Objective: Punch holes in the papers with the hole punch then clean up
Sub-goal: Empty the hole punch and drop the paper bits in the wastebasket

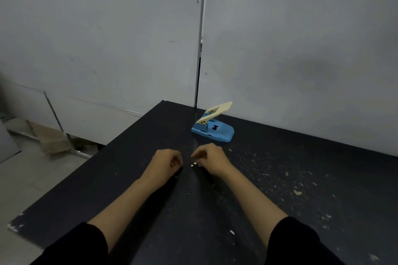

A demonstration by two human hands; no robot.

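Note:
A blue hole punch [213,130] with a raised cream lever stands on the black table [280,178] near the wall. My left hand [167,162] and my right hand [212,158] rest close together on the table in front of the punch, both with curled fingers. Two small white paper dots [193,164] lie on the table between them, just under my right fingertips. Nothing shows inside either hand. Another white dot [232,232] lies nearer me. No sheets of paper are in view.
Pale scuffs and flecks [298,192] are scattered over the right half of the table. The table's left edge [86,168] drops to a floor with brown cardboard [51,137] and a metal frame. A grey panel wall stands right behind.

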